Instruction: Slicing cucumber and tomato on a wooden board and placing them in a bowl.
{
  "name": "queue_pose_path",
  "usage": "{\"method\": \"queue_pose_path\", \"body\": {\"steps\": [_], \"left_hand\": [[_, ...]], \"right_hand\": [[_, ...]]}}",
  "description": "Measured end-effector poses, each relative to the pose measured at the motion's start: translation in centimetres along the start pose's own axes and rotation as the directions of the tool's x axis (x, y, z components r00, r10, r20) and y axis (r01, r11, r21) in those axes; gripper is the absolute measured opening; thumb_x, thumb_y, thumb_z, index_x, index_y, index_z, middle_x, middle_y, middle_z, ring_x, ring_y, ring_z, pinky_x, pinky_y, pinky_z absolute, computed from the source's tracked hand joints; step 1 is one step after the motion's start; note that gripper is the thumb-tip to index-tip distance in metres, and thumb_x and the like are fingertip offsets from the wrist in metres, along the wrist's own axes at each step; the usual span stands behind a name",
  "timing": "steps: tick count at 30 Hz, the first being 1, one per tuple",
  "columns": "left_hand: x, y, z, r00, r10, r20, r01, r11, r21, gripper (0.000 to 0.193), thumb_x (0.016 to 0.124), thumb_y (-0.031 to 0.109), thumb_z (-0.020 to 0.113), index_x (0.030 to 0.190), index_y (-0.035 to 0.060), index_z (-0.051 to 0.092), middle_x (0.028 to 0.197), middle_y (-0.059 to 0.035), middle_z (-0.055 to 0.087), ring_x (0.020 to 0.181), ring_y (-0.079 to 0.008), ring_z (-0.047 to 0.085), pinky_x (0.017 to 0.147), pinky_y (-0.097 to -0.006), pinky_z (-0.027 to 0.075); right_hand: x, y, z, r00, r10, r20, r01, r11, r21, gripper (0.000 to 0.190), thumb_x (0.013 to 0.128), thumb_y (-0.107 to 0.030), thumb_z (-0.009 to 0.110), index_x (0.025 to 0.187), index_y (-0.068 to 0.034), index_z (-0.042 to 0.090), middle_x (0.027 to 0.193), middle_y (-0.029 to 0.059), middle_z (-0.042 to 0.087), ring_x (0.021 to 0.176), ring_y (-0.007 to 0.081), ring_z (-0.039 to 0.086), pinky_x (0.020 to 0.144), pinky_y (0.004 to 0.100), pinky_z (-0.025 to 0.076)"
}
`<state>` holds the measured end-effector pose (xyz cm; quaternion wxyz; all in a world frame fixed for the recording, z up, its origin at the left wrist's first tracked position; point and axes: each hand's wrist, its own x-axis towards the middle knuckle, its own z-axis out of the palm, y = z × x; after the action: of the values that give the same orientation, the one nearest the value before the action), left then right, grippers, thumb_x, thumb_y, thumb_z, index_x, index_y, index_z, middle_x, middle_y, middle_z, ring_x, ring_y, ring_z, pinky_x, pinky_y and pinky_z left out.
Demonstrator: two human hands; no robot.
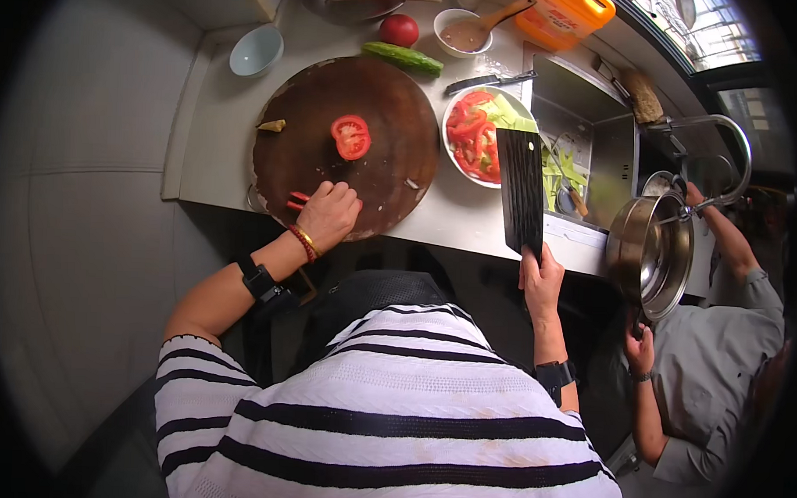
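Note:
My left hand (327,213) is low over the round wooden chopping board (390,110), its fingers curled over red pieces (298,201) that look like tomato. Red shows on both sides of the fingers; the rest is hidden under the hand. Farther up the board lies a cut tomato half (351,137), its cut face showing. My right hand (542,280) grips a black-bladed cleaver (522,187), raised off the board. The blade covers part of a white bowl (447,148) of sliced tomato and pale green vegetable pieces.
Behind the board are a whole tomato (399,30), a cucumber (402,58), a knife (490,82) and a bowl with a wooden spoon (505,19). An empty bowl (256,52) stands left. Right is a sink (575,104); beside it a person (717,372) holds a metal pan (651,258).

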<state>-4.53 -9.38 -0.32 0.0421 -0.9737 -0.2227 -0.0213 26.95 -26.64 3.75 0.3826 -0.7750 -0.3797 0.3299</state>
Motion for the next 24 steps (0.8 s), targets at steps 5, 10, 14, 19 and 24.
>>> {"method": "queue_pose_path", "body": {"steps": [5, 10, 14, 19, 24], "left_hand": [[0.0, 0.1, 0.2, 0.993, -0.121, 0.009, 0.121, 0.987, -0.101, 0.008, 0.068, 0.016, 0.057, 0.073, 0.0107, 0.054, 0.073, -0.0037, 0.047, 0.075, -0.0204, 0.046, 0.067, -0.0326, 0.035], [3.8, -1.4, -2.3, 0.941, -0.330, 0.070, 0.316, 0.790, -0.525, 0.010, 0.067, 0.009, 0.063, 0.074, 0.0103, 0.056, 0.075, -0.0045, 0.051, 0.078, -0.0230, 0.049, 0.069, -0.0343, 0.038], [10.8, -3.5, -4.0, 0.949, -0.316, 0.007, 0.237, 0.695, -0.679, 0.007, 0.070, 0.010, 0.063, 0.074, 0.0083, 0.058, 0.075, -0.0047, 0.053, 0.079, -0.0232, 0.051, 0.073, -0.0346, 0.040], [21.8, -3.4, -3.0, 0.968, -0.123, -0.218, 0.009, 0.887, -0.462, 0.005, 0.070, 0.014, 0.061, 0.070, 0.0105, 0.058, 0.076, -0.0035, 0.054, 0.078, -0.0215, 0.051, 0.070, -0.0342, 0.039], [29.7, -2.6, 0.0, 0.987, 0.089, -0.134, -0.121, 0.961, -0.249, 0.004, 0.069, 0.016, 0.061, 0.070, 0.0130, 0.060, 0.078, -0.0026, 0.056, 0.083, -0.0212, 0.052, 0.071, -0.0340, 0.039]], "right_hand": [[0.1, 0.3, -0.9, 0.999, 0.025, -0.034, -0.025, 1.000, 0.005, 0.010, 0.088, -0.008, 0.052, 0.084, 0.000, 0.057, 0.045, 0.0004, 0.045, 0.036, 0.0069, 0.043, 0.036, 0.0234, 0.033], [0.7, 1.0, -2.0, 0.997, 0.049, -0.055, -0.047, 0.998, 0.045, 0.011, 0.088, -0.009, 0.052, 0.086, 0.001, 0.057, 0.046, 0.0005, 0.045, 0.036, 0.0070, 0.043, 0.036, 0.0234, 0.033], [1.4, 1.3, -2.8, 0.993, 0.107, -0.051, -0.102, 0.990, 0.094, 0.012, 0.088, -0.009, 0.052, 0.087, 0.001, 0.057, 0.046, 0.0002, 0.046, 0.037, 0.0068, 0.043, 0.036, 0.0232, 0.033], [2.2, 1.8, -3.9, 0.992, 0.111, -0.064, -0.105, 0.989, 0.101, 0.012, 0.088, -0.009, 0.052, 0.087, 0.001, 0.057, 0.046, 0.0001, 0.046, 0.037, 0.0066, 0.043, 0.036, 0.0233, 0.033], [2.9, 2.3, -4.8, 0.990, 0.105, -0.091, -0.094, 0.989, 0.114, 0.012, 0.088, -0.009, 0.052, 0.082, 0.001, 0.055, 0.045, 0.0004, 0.046, 0.036, 0.0070, 0.044, 0.036, 0.0238, 0.033]]}}
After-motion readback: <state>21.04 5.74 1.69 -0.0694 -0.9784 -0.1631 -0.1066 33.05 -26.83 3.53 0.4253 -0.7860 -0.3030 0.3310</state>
